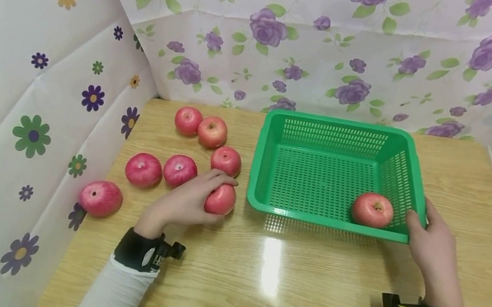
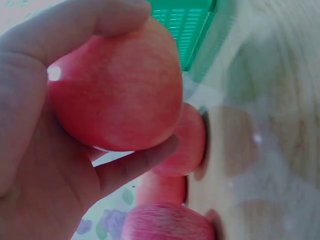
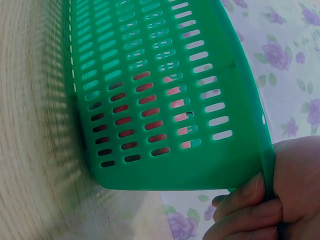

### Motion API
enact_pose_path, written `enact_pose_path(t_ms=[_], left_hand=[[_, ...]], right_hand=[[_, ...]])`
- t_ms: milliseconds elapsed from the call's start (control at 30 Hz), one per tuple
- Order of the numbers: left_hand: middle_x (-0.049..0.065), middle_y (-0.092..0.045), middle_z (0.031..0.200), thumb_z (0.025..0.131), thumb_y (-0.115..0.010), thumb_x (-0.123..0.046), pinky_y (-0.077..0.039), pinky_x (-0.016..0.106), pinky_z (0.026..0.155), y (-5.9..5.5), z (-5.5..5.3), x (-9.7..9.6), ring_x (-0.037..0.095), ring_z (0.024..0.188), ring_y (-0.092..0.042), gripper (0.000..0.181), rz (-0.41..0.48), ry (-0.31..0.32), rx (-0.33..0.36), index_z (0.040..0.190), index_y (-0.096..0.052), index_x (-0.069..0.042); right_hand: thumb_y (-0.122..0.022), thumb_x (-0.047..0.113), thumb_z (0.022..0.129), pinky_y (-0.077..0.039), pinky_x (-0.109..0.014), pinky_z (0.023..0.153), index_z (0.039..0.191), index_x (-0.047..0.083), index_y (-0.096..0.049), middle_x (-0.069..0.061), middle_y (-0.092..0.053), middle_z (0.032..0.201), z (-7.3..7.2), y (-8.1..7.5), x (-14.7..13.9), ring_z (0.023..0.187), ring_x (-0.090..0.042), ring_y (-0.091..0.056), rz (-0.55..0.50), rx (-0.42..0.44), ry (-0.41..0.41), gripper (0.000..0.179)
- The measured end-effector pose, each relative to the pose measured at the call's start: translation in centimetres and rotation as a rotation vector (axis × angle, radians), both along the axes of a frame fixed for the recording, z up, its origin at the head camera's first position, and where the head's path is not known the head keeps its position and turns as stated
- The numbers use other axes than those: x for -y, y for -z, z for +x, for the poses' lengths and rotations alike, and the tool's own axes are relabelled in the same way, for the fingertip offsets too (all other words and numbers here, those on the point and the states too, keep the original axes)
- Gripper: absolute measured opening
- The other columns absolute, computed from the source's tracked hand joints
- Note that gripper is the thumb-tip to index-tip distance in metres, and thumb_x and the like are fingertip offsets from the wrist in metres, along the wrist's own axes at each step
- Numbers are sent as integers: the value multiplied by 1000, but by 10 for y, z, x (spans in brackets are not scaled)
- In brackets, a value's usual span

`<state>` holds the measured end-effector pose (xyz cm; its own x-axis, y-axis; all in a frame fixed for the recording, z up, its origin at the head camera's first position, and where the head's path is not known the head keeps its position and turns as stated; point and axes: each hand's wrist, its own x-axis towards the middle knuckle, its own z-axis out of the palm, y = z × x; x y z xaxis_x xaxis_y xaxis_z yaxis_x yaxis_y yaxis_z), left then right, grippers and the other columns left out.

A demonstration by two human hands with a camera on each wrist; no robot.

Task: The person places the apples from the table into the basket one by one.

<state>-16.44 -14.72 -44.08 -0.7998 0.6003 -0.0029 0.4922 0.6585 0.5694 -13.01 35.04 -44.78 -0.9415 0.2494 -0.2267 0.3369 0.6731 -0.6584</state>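
My left hand [image 1: 191, 201] grips a red apple [image 1: 221, 200], thumb and fingers curled around it, just left of the basket. The left wrist view shows that apple [image 2: 117, 90] up close, with other apples beyond it. My right hand [image 1: 437, 245] holds the green plastic basket [image 1: 320, 221] by its right rim near the front corner, thumb over the edge. From the right wrist view, fingers [image 3: 250, 212] wrap under the basket's rim [image 3: 265, 130]. One apple [image 1: 372, 210] sits inside the basket at its front right corner.
Several more apples lie on the wooden table [image 1: 223, 291] left of the basket: two at the back [image 1: 200, 127], one [image 1: 226, 161] just behind my left hand, others [image 1: 143, 170] farther left. A floral cloth [image 1: 310, 61] hangs behind the table, and another flowered sheet [image 1: 35, 102] borders the left side.
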Motion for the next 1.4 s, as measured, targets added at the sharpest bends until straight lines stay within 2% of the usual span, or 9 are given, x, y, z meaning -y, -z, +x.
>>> enact_pose_path(t_ms=[200,433,633,733,867,1067,1267,1400], left_hand=[[-4,-42,143,79,-81,-32,-45,46,101,-10,-3,-1,13,125,-42,74,9,31,-39,142,-45,-22],[-8,-43,139,79,-78,-43,-52,43,91,-29,-14,-8,11,120,-44,69,13,39,-116,138,-46,-31],[-10,-46,133,78,-78,-41,-52,35,90,-42,-23,-18,5,116,-45,67,66,71,-173,136,-49,-25],[-10,-47,133,77,-77,-43,-50,32,93,-50,-26,-27,3,116,-45,68,77,79,-190,137,-49,-23],[-7,-50,131,78,-77,-47,-51,32,89,-64,-32,-42,4,112,-48,70,85,107,-203,137,-48,-22],[-9,-50,126,80,-75,-47,-51,23,85,-82,-44,-66,0,108,-48,68,99,183,-228,136,-47,-20],[-5,-47,130,84,-71,-46,-48,21,89,-93,-54,-88,1,109,-47,67,82,257,-229,138,-45,-15],[-3,-45,133,85,-71,-48,-49,20,85,-98,-60,-104,1,107,-48,68,44,271,-215,139,-44,-17]], right_hand=[[-28,50,104,-40,-68,83,159,18,-5,-35,-25,152,0,0,0,118,-49,-38,1,-4,-12,67],[-28,51,104,-41,-67,83,159,19,-5,-35,-26,152,0,0,0,118,-48,-38,-4,8,-3,68],[-27,51,104,-41,-67,83,159,20,-4,-34,-26,151,-1,-1,0,117,-48,-38,12,15,-1,68],[-27,51,104,-40,-68,84,159,20,-5,-34,-26,151,-1,-2,-1,118,-48,-38,14,12,-2,67],[-27,50,104,-39,-69,86,159,19,-5,-35,-26,152,0,-3,-1,119,-49,-37,7,7,-5,67],[-27,50,104,-39,-70,87,159,18,-3,-36,-25,151,0,-4,0,120,-50,-36,0,6,-11,68],[-27,51,104,-39,-71,87,159,18,-4,-36,-25,151,0,-3,0,120,-51,-37,-5,2,-22,68],[-27,50,104,-42,-67,82,159,16,-6,-37,-28,149,1,-2,0,116,-49,-39,2,-12,-22,68]])
